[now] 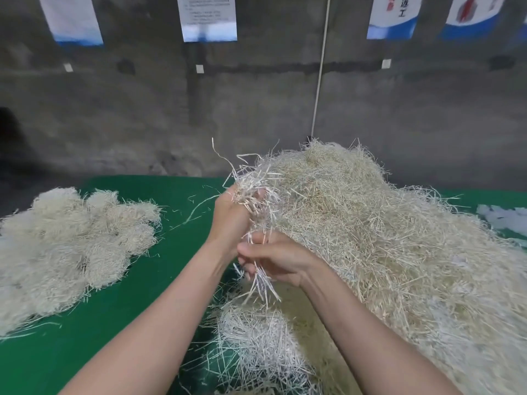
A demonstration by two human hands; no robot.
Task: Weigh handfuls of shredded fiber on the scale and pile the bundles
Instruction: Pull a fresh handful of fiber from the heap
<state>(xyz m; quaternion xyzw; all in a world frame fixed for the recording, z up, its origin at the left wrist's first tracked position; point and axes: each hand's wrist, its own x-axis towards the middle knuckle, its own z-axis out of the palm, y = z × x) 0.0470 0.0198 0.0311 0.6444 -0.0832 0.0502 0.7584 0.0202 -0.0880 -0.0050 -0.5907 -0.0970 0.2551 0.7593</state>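
A big heap of pale shredded fiber [385, 238] covers the right half of the green table [119, 323]. At the heap's left edge my left hand [231, 215] grips a handful of fiber [251, 186], with strands sticking up above the fist. Just below it my right hand [276, 260] pinches a thin tuft of strands [262, 286] that hangs down from the fingers. On the left of the table lies a pile of rounded fiber bundles [65, 246]. A smaller loose clump of fiber [256, 346] lies under my forearms. No scale is visible.
A grey concrete wall [171, 115] with hanging paper notices [206, 18] stands behind the table. A white cord [320, 67] runs down the wall to the heap. Something white and crumpled [502, 216] lies at the far right edge.
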